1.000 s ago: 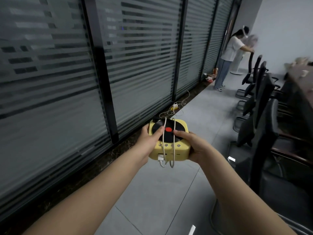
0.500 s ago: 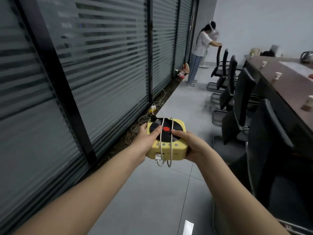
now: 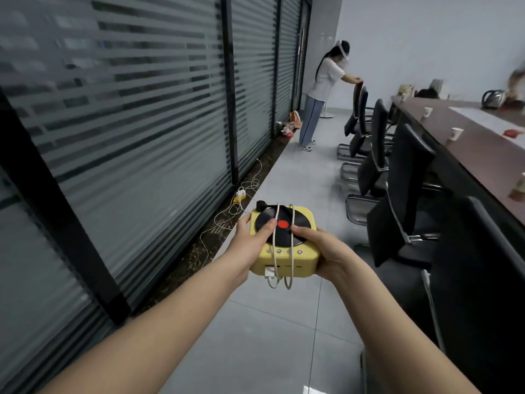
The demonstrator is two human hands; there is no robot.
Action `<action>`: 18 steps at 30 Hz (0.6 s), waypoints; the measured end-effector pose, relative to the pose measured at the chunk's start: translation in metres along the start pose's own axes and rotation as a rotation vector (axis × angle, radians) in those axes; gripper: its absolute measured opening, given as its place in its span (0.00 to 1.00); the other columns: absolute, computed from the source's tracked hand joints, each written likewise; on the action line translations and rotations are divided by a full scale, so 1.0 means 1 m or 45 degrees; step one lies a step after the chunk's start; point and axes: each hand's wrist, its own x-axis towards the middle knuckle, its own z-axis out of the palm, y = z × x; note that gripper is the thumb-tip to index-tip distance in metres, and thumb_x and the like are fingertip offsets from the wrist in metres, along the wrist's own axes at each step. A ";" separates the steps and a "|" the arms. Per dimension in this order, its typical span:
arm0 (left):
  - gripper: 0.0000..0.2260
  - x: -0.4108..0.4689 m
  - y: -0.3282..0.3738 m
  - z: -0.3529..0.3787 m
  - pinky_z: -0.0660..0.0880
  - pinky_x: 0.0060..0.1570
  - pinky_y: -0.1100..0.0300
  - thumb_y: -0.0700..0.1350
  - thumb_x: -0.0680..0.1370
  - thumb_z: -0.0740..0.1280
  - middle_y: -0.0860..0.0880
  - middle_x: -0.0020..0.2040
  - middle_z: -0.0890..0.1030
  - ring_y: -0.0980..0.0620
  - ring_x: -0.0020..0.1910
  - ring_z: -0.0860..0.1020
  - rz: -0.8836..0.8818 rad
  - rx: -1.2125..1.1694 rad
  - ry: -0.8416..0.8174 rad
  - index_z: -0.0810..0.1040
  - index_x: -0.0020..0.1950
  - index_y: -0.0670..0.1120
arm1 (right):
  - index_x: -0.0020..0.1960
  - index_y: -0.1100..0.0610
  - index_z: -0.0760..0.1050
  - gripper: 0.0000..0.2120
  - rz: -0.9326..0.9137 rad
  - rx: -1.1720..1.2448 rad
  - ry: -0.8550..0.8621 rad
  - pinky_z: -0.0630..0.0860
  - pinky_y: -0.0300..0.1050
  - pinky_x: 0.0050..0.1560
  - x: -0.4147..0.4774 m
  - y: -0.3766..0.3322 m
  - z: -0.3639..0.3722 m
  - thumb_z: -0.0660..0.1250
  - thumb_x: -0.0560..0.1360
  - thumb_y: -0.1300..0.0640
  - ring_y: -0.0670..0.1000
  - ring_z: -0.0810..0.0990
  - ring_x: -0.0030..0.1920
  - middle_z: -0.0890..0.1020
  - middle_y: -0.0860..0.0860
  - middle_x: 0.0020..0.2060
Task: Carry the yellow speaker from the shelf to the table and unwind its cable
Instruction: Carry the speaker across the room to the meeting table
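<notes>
I hold the yellow speaker [image 3: 284,257] in front of me at waist height, above the grey floor. It is a boxy case with a black record disc and red centre on top. A white cable [image 3: 275,237] is wound around it in two loops, with its plug hanging at the front. My left hand [image 3: 250,243] grips the left side, thumb on the disc. My right hand [image 3: 324,251] grips the right side, thumb by the red centre. The long dark table [image 3: 483,143] runs along the right.
Black office chairs [image 3: 403,191] line the table's near side, between me and it. Paper cups [image 3: 456,134] and a kettle [image 3: 493,98] stand on the table. Frosted glass panels [image 3: 142,123] run along the left, with loose cables [image 3: 241,194] on the floor. A person [image 3: 324,89] stands ahead by a chair.
My view has swung to the right, so the table and its chairs show more fully. The speaker stays held in both hands in the same grip.
</notes>
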 end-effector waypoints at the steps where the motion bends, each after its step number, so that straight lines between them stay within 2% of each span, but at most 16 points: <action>1: 0.32 0.015 0.005 0.002 0.74 0.60 0.41 0.61 0.71 0.68 0.48 0.66 0.75 0.42 0.62 0.77 0.001 -0.006 -0.006 0.60 0.72 0.59 | 0.65 0.60 0.73 0.26 -0.005 0.002 0.001 0.81 0.50 0.43 0.013 -0.008 -0.002 0.73 0.68 0.58 0.58 0.84 0.43 0.84 0.59 0.51; 7: 0.33 0.093 0.031 0.016 0.74 0.60 0.41 0.62 0.69 0.69 0.49 0.67 0.75 0.42 0.62 0.77 -0.015 -0.020 -0.035 0.61 0.71 0.60 | 0.63 0.61 0.74 0.23 -0.036 0.004 0.034 0.81 0.50 0.41 0.079 -0.048 -0.012 0.72 0.69 0.60 0.55 0.85 0.37 0.85 0.56 0.42; 13: 0.29 0.159 0.056 0.029 0.76 0.58 0.43 0.57 0.74 0.68 0.48 0.64 0.76 0.44 0.60 0.78 -0.020 -0.025 -0.058 0.61 0.72 0.56 | 0.63 0.61 0.74 0.22 -0.005 0.034 0.068 0.81 0.47 0.36 0.137 -0.077 -0.022 0.71 0.70 0.59 0.54 0.85 0.36 0.85 0.56 0.43; 18: 0.28 0.218 0.076 0.037 0.77 0.57 0.46 0.56 0.75 0.67 0.48 0.63 0.76 0.44 0.59 0.78 -0.020 -0.003 -0.091 0.62 0.72 0.55 | 0.64 0.61 0.74 0.24 0.007 0.053 0.124 0.80 0.47 0.38 0.194 -0.097 -0.029 0.72 0.69 0.59 0.57 0.84 0.40 0.84 0.57 0.46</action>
